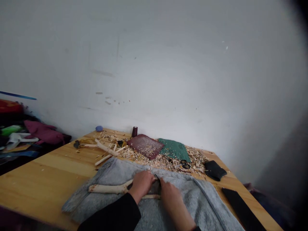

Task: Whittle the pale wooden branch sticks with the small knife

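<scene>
A peeled forked stick (108, 188) lies across the grey cloth (166, 218), its thick stem to the left and its prongs to the right. My left hand (142, 183) is closed around the upper prong near its end. Close beside it, my right hand (169, 192) is also closed, slightly blurred, with its fingertips at that same prong end. A thin dark piece (157, 177) pokes up between the two hands at the right fingertips. Whether it is a blade or a strip cannot be made out. The lower prong (151, 196) shows beneath my hands.
Wood shavings (134, 156) cover the back of the wooden table (48, 179), around maroon (145, 146) and green (174, 149) cloth pieces. Scissors (185, 165), a thread spool (134, 131), other peeled sticks (106, 148) and black pieces (215, 170) lie about. A wall (154, 80) stands behind.
</scene>
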`<state>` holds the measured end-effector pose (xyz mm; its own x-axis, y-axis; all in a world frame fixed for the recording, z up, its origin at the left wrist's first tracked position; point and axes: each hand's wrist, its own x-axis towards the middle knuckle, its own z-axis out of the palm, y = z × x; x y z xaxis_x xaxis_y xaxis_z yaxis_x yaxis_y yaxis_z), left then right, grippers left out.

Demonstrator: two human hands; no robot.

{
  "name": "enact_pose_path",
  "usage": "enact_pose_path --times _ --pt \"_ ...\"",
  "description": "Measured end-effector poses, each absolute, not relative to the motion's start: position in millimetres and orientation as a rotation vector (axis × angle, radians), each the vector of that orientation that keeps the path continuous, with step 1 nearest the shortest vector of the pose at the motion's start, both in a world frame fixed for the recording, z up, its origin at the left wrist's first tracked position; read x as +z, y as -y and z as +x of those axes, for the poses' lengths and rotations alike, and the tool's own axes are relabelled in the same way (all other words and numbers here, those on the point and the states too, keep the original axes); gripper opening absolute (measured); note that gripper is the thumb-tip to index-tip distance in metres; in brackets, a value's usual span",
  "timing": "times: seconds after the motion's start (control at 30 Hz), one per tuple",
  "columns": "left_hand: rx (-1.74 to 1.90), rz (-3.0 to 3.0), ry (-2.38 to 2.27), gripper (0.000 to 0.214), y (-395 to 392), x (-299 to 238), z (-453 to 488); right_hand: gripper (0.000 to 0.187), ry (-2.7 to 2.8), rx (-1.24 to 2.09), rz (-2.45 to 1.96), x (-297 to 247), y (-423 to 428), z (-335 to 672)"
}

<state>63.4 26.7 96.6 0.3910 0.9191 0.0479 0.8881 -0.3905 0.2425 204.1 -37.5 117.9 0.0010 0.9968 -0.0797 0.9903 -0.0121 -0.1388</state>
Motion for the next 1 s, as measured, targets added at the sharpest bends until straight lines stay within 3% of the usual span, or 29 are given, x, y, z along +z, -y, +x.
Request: enact_pose_path --times 0.43,1.0 --pt "0.266 2.497 -1.551 0.028 -23.9 99.1 61.9 0.060 2.106 0.243 -2.328 114.4 45.9 190.4" --pt "0.423 2.561 -1.543 0.024 -17.5 99.6 60.7 0.060 2.051 0.487 -2.017 96.7 29.6 248.3"
